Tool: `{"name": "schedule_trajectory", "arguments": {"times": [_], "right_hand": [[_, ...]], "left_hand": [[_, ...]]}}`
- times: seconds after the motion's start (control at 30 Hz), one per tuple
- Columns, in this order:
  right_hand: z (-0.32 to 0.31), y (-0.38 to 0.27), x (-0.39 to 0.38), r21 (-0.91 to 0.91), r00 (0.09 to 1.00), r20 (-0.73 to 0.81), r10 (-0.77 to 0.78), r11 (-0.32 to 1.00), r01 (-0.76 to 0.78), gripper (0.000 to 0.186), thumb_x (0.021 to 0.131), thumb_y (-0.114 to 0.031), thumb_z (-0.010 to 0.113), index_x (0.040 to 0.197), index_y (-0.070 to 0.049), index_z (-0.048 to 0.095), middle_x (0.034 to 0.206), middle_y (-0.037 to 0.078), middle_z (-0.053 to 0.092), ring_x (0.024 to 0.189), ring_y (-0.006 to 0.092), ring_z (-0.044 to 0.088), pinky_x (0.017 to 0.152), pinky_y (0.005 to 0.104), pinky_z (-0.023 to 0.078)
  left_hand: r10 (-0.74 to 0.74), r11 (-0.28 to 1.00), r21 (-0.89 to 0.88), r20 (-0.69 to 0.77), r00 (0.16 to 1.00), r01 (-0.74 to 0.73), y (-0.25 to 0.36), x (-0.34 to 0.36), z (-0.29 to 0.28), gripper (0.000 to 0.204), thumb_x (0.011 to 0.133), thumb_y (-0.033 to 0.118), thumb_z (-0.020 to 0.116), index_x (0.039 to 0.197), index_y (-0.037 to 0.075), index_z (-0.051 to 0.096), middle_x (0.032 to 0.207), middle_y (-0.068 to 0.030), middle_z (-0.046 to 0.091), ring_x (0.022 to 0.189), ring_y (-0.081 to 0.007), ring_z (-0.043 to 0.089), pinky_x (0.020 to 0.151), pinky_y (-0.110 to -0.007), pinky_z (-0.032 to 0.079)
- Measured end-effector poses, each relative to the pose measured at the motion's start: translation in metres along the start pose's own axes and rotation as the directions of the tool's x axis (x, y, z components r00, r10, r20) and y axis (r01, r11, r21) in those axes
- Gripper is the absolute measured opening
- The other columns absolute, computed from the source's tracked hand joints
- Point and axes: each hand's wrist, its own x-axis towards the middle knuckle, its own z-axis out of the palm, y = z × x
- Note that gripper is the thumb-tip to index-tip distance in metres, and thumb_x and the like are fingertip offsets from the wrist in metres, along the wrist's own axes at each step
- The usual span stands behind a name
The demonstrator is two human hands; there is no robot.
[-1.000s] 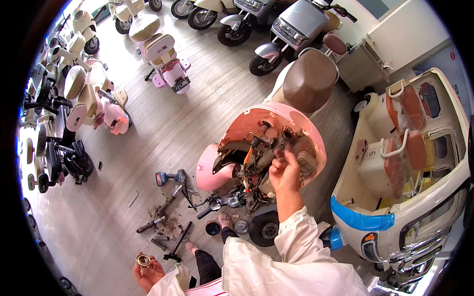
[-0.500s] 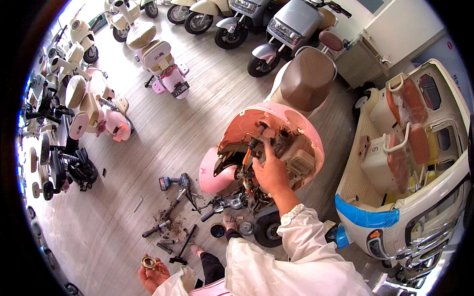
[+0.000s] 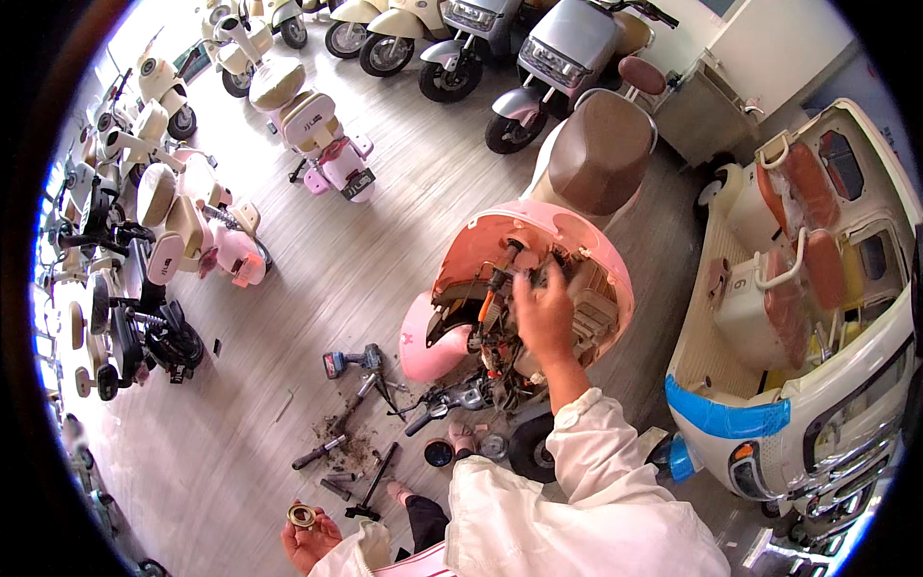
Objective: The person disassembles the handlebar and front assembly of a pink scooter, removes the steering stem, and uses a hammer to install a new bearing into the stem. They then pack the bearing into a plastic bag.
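Observation:
My left hand, low at the left, holds a brass-coloured metal ring between its fingers. My right hand hovers over the opened front of a pink scooter, its fingers raised and apart with nothing seen between them. Just left of those fingers runs the dark steering tube, with an orange cable alongside. Bare wiring and metal parts fill the hollow of the pink shell. Below it hangs the detached handlebar, near the front wheel.
On the floor to the left lie a cordless drill, a long-handled tool, a hammer-like tool and scattered dirt. A round dark tin is by my foot. A cream vehicle stands close at right; parked scooters line the back.
My right hand has come away from the steering tube, moving slightly right, and its fingers have spread. My left hand still holds the ring. The whole view has shifted a little.

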Motion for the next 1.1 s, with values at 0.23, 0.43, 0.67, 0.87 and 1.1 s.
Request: {"name": "schedule_trajectory", "arguments": {"times": [0.23, 0.43, 0.67, 0.87, 1.1], "right_hand": [[-0.005, 0.025, -0.004, 0.91, 0.812, 0.391, 0.433, -0.313, -0.271, 0.017, 0.095, -0.022, 0.054, 0.107, -0.013, 0.061, 0.092, 0.006, 0.069, 0.047, 0.0059, 0.042, 0.044, 0.021, 0.042], [-0.008, -0.014, -0.014, 0.474, 0.942, 0.067, 0.329, 0.82, -0.32, 0.065, 0.093, -0.024, 0.054, 0.147, -0.004, 0.025, 0.109, 0.023, 0.065, 0.064, 0.0214, 0.062, 0.056, 0.0357, 0.055], [-0.009, 0.008, -0.034, -0.465, 0.894, 0.348, 0.282, 0.88, -0.096, 0.079, 0.089, -0.03, 0.056, 0.148, 0.005, 0.015, 0.112, 0.037, 0.059, 0.099, 0.05, 0.06, 0.087, 0.0538, 0.047], [-0.015, 0.01, -0.002, -0.568, 0.978, 0.18, 0.11, 0.823, 0.012, 0.083, 0.091, -0.032, 0.057, 0.147, 0.008, 0.011, 0.086, 0.029, 0.067, 0.079, 0.0446, 0.067, 0.072, 0.0516, 0.053], [-0.001, -0.028, -0.129, 0.128, 0.81, 0.587, -0.009, 0.988, -0.082, 0.057, 0.086, -0.014, 0.065, 0.137, 0.002, 0.045, 0.091, 0.013, 0.067, 0.074, 0.0206, 0.062, 0.067, 0.0322, 0.051]], "left_hand": [[-0.01, 1.0, -0.027, -0.032, 0.999, 0.009, -0.003, 0.0, 0.003, 0.041, 0.092, 0.033, 0.058, 0.128, 0.014, 0.059, 0.109, -0.0169, 0.063, 0.092, -0.0248, 0.063, 0.083, -0.035, 0.055], [-0.013, 1.0, -0.009, 0.011, 1.0, 0.013, -0.001, -0.008, 0.015, 0.041, 0.092, 0.032, 0.058, 0.128, 0.013, 0.058, 0.108, -0.017, 0.063, 0.091, -0.0245, 0.063, 0.083, -0.034, 0.056], [-0.042, 0.999, 0.014, 0.098, 0.994, 0.041, -0.027, -0.001, 0.06, 0.039, 0.095, 0.031, 0.053, 0.128, 0.011, 0.057, 0.109, -0.0201, 0.062, 0.092, -0.0261, 0.063, 0.084, -0.035, 0.056], [-0.04, 0.999, 0.032, 0.194, 0.98, 0.035, -0.042, -0.002, 0.084, 0.043, 0.094, 0.027, 0.05, 0.132, 0.006, 0.053, 0.111, -0.0194, 0.062, 0.098, -0.028, 0.063, 0.09, -0.038, 0.054], [-0.204, 0.979, 0.057, 0.402, 0.893, 0.198, -0.047, 0.011, 0.104, 0.059, 0.093, 0.023, 0.053, 0.146, 0.006, 0.033, 0.126, -0.022, 0.055, 0.108, -0.0294, 0.06, 0.097, -0.04, 0.049]]}}
